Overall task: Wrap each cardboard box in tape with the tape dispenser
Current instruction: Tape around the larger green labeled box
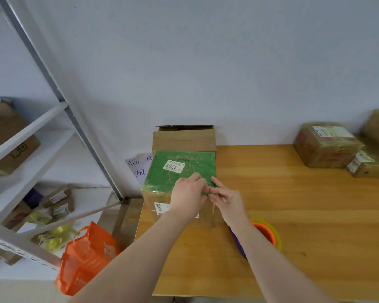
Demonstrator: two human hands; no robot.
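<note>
Box (179,171) sits green side up, right at the table's (304,204) left edge. Left hand (188,193) and right hand (227,199) both pinch its near right top edge. Can't tell if a tape end's in there. Dispenser (269,231), I think, lies near right, half under the forearm. Tug leftward too hard and the box might slide off.

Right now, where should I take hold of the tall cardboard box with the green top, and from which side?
The green-topped cardboard box stands upright, sides free, with an open brown box close behind. So grip its left and right walls, probably, coming from the near side, where the left hand and right hand touch its top corner.
</note>
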